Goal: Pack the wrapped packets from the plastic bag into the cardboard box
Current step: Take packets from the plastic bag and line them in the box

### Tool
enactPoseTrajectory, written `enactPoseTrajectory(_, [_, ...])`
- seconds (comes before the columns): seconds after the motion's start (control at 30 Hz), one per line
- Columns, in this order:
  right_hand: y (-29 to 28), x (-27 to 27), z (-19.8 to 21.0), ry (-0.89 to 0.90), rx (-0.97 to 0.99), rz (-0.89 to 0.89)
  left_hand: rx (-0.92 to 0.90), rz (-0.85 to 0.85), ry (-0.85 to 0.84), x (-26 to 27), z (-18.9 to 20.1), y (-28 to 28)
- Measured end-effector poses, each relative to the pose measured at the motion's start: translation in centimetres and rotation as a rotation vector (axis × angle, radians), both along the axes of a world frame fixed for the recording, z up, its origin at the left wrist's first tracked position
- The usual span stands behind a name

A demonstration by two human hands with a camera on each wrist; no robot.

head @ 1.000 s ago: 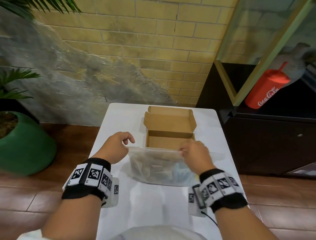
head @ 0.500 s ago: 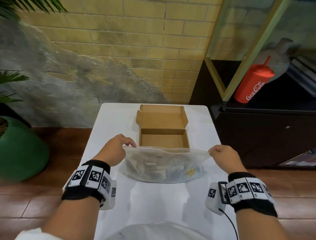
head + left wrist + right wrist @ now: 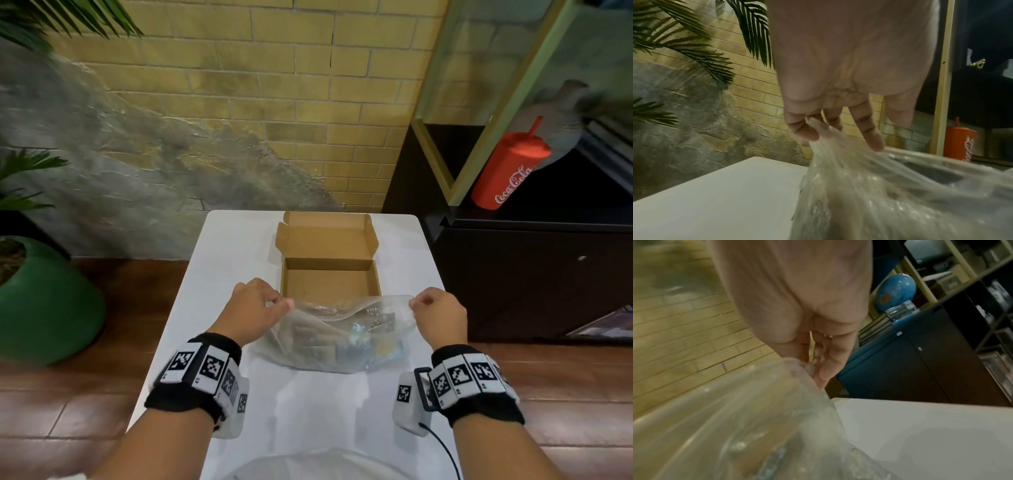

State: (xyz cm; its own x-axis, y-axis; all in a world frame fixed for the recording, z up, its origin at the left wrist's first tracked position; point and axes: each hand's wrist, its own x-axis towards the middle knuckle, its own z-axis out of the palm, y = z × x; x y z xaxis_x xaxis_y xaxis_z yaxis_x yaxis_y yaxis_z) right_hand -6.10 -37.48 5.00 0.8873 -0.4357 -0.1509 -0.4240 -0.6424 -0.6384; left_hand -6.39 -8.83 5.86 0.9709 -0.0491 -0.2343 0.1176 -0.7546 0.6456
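White table (image 3: 308,404) (box (image 3: 329,274), bag (image 3: 329,342))

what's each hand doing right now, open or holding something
Left hand: pinching the left end of the plastic bag at its top edge.
Right hand: pinching the bag's right end.

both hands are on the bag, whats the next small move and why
Probably pull the plastic bag's mouth apart: the left hand and right hand each pinch a top corner, the packets are inside, and the cardboard box sits open and empty.

Clear, crinkled plastic bag (image 3: 337,337) — matt brown cardboard box (image 3: 329,263) — smooth, glossy white table (image 3: 308,411)
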Motion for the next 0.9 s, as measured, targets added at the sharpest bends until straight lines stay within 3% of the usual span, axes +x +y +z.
enactPoseTrajectory(0.1, [0.0, 0.2, -0.7, 0.036, 0.222, -0.075, 0.05, -0.019, -0.014, 0.0, -0.3, -0.3])
enactPoseTrajectory(0.27, [0.3, 0.0, -0.8, 0.083, 0.808, -0.202, 0.08, 0.069, -0.057, 0.1, -0.7, -1.1])
enactPoseTrajectory(0.4, [-0.2, 0.0, -1.0, 0.094, 1.057, -0.295, 0.093, 0.016, -0.058, 0.1, -0.6, -1.5])
enactPoseTrajectory(0.53, [-0.5, -0.1, -1.5, 0.146, 1.118, -0.4, -0.109, -0.162, 0.013, -0.4, -0.1, -1.3])
enactPoseTrajectory(0.63, [-0.9, -0.3, -1.9, 0.174, 1.142, -0.418, -0.013, -0.26, 0.033, -0.4, 0.4, -1.3])
enactPoseTrajectory(0.9, [-1.7, -0.3, -3.2, 0.132, 1.109, -0.394, 0.32, -0.16, 0.0, -0.4, 1.2, -0.1])
